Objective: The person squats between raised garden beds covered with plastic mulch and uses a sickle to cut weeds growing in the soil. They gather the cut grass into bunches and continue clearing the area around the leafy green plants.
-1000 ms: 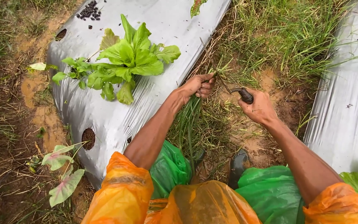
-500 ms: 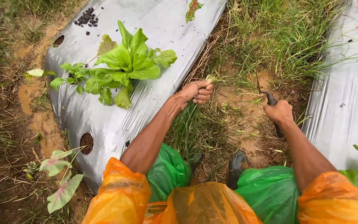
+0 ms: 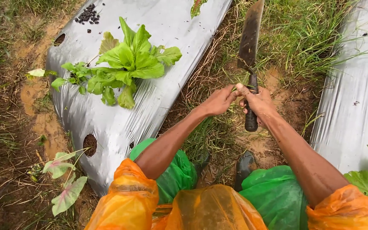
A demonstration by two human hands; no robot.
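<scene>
My right hand [image 3: 259, 103] grips the dark handle of a long, mud-stained knife [image 3: 249, 42], its blade pointing up and away over the grass. My left hand [image 3: 220, 100] is closed on a bunch of cut grass [image 3: 204, 130] that hangs down toward me, and its fingers touch my right hand at the knife handle. Both hands are over the muddy furrow [image 3: 265, 145] between two silver plastic-covered beds. Orange sleeves cover my upper arms.
A leafy green plant [image 3: 126, 64] grows through the silver mulch sheet [image 3: 107, 115] on the left bed, which has round planting holes [image 3: 90, 144]. Another silver sheet [image 3: 354, 106] lies right. Tall grass [image 3: 303, 34] fills the furrow ahead. My boots [image 3: 243, 168] stand in mud.
My right hand swung from low on the right back to the middle, raising the blade upright. My left hand moved right with the grass and now meets my right hand.
</scene>
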